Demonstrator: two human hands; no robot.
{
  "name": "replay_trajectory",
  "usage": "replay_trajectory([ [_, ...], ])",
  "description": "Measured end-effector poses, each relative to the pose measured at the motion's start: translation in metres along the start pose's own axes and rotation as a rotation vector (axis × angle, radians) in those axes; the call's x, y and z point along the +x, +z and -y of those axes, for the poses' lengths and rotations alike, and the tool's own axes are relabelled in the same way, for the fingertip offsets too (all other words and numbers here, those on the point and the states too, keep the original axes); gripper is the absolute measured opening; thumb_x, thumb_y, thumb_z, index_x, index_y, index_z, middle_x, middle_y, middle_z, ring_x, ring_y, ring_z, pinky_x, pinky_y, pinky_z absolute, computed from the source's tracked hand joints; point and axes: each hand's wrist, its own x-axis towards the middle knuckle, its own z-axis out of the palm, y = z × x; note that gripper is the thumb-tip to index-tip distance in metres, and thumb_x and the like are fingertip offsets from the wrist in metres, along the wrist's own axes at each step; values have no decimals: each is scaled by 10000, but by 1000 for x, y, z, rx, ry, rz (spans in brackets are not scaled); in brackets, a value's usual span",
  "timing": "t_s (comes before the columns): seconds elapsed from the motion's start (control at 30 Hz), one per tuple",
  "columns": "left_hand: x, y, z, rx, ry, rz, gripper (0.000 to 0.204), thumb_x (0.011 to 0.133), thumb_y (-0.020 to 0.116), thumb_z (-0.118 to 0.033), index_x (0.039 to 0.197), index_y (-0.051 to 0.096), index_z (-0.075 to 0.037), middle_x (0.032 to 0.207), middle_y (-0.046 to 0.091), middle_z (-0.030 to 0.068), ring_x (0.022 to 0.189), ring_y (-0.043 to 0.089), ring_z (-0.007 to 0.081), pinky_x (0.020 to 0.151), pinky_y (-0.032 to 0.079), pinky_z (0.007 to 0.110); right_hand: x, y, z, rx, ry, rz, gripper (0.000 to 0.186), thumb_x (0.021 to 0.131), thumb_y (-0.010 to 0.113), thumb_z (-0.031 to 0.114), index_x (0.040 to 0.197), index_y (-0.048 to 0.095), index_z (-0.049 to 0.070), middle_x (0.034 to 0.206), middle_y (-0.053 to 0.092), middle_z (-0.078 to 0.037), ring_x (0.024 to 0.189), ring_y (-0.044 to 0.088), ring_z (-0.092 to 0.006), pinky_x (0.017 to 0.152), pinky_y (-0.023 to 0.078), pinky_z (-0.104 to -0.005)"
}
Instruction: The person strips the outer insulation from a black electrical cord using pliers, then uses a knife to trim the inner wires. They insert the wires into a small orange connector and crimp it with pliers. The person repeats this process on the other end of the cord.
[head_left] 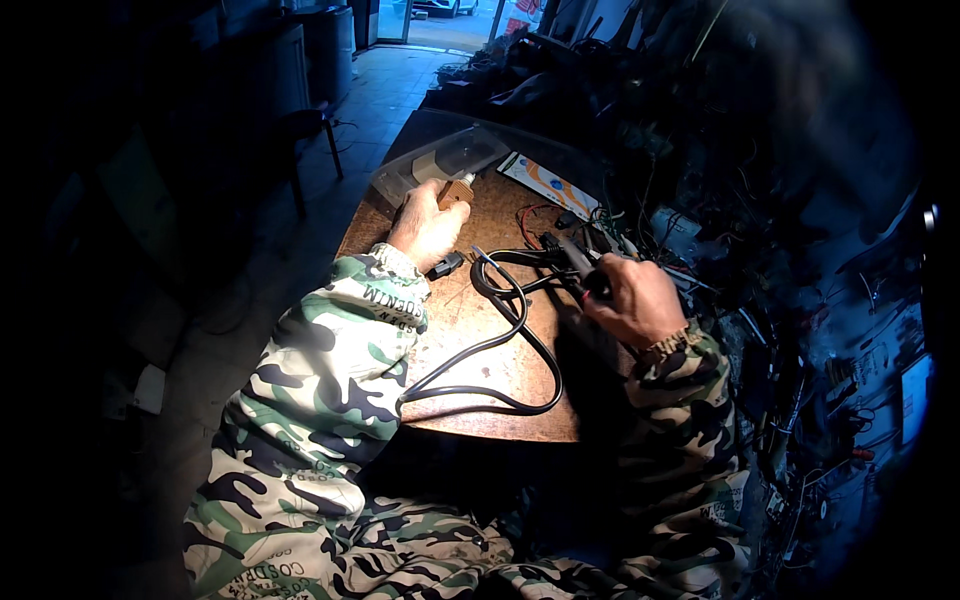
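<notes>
My left hand (425,228) is closed round a brown, ribbed piece with a pale end (457,191); its exact kind is unclear. Under that wrist lies a black plug-like connector (445,265). My right hand (635,302) grips dark-handled pliers (575,258), their grey jaws directed away from me toward the table's far right. A black power cable (520,325) loops across the wooden table (470,310) between my hands. One end of it shows bare-looking inner wires (480,253). Part of the cable passes near the pliers, but contact cannot be made out.
A clear plastic tray or cover (455,152) lies at the far left of the table. Beside it is a white and orange card (548,185). Tangled wires and parts (690,235) crowd the right side. A dark stool (305,130) stands to the left.
</notes>
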Motion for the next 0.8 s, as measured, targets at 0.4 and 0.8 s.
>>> replay_trajectory([
  [0.4,-13,17,-16,387,306,-84,330,839,690,-145,1097,673,59,1022,692,256,929,698,377,830,537,423,-51,-21,-190,-437,497,-289,320,739,737,183,1024,712,41,912,697,-193,896,672,-380,795,541,-489],
  [0.8,-14,21,-21,667,369,18,387,833,719,-112,1169,635,61,995,669,283,979,654,433,870,518,475,-33,-4,-126,-66,217,91,1175,543,876,647,1415,455,-18,1329,530,-316,1243,517,-458,1072,407,-525],
])
